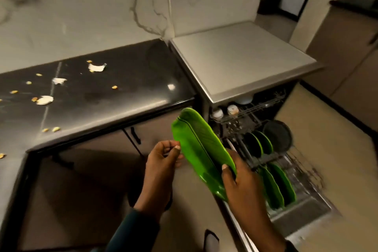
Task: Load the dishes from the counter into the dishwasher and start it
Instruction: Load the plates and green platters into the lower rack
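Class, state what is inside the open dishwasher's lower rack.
The lower rack holds upright green plates and a dark round pan. The right hand and held plate cover its near-left part.

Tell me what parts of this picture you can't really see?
- Head view: the green plate's lower end is hidden by the right hand.
- The dishwasher's lower rack is motion-blurred; its free slots are unclear.
- Cups sit half under the dishwasher's top.
- Counter scraps are too small to identify.
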